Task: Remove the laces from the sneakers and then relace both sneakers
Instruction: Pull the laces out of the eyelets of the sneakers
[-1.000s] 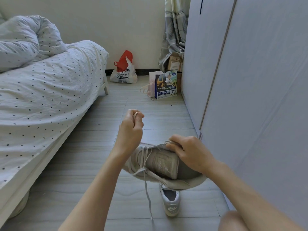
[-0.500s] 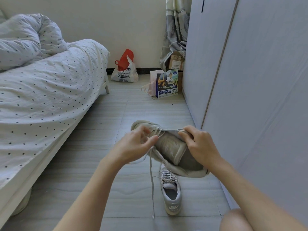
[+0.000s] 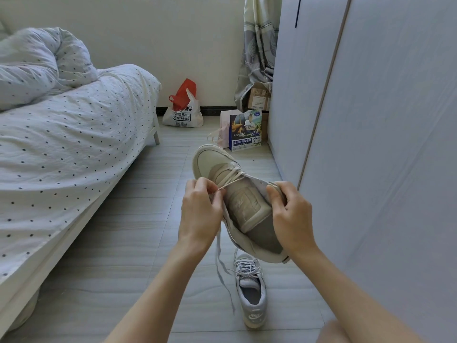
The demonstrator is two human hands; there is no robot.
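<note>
**Unlacing the held sneaker, one crossing at a time**

The beige sneaker (image 3: pixel 237 201) is held up off the floor in the middle of the scene, toe pointing far, heel near, opening turned up toward the camera. The left hand (image 3: pixel 200 214) has its fingertips pinched on a strand of the lace (image 3: pixel 231 180) beside the left eyelet row. The right hand (image 3: pixel 291 216) curls its fingers round the right side of the collar and steadies the shoe. Only the far crossings by the toe remain threaded; a loose tail of lace hangs down below the left hand toward the floor.

The second sneaker (image 3: pixel 251 295) stands on the floor just near of the held one, toe pointing far, laced.

The shoe looks light and fairly stiff in the sole, soft in the upper, so a grip at the collar or side wall should hold it well. The lace is flat, limp and likely to snag at each eyelet; it seems best taken close to the eyelet and drawn out straight.

The left eyelet row is hidden behind the left hand, the lace ends cannot be made out, and the right fingertips are tucked out of view inside the collar.
</note>
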